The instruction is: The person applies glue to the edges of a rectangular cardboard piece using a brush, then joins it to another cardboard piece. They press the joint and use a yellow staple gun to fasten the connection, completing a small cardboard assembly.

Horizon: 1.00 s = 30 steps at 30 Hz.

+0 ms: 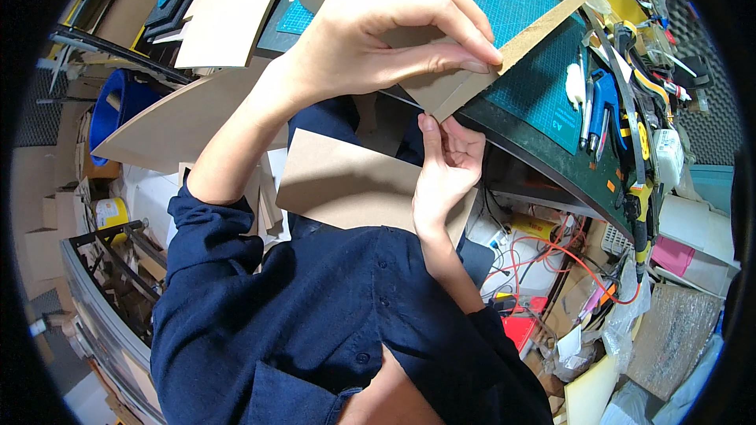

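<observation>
Cutting mat [539, 102]: brown board [449, 90] overhangs its near edge, left hand [354, 31] pinching the long edge, right hand [443, 179] pinching the near corner. Probably light, stiff, chip-prone corners; best gripped by edges

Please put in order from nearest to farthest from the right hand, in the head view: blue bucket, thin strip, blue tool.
1. Thin strip, touching the right hand.
2. Blue tool, to its right.
3. Blue bucket, far to the left.
</observation>
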Motion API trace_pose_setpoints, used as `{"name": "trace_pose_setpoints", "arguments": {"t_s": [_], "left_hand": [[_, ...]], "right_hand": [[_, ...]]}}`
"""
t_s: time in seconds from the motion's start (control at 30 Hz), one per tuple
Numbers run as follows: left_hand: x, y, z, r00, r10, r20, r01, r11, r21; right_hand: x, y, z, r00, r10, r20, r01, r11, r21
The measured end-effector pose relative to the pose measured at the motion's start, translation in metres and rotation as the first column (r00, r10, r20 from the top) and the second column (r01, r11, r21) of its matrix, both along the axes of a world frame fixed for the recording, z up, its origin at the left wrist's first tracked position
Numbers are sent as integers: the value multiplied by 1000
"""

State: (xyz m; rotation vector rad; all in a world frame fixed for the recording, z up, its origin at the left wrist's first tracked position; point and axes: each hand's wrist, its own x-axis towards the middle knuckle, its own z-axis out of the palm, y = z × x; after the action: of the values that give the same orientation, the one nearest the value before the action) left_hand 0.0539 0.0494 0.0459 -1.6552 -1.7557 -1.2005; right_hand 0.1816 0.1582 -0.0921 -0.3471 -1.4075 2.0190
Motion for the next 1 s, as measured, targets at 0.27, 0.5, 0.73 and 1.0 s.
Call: {"name": "trace_pose_setpoints", "arguments": {"t_s": [0.27,0.5,0.73,1.0], "left_hand": [[-4,0,7,995,-46,-84,50,998,47],[-1,-3,15,997,-40,61,45,996,-81],[6,7,9,943,-161,291,120,981,151],[-2,-2,13,999,-35,-14,34,995,-89]], "right_hand": [[-3,0,-6,999,-45,-10,46,996,78],[-2,0,-4,998,-49,28,46,993,105],[-2,-1,-3,998,-55,7,55,995,88],[-2,-1,-6,999,-51,-9,52,996,78]]}}
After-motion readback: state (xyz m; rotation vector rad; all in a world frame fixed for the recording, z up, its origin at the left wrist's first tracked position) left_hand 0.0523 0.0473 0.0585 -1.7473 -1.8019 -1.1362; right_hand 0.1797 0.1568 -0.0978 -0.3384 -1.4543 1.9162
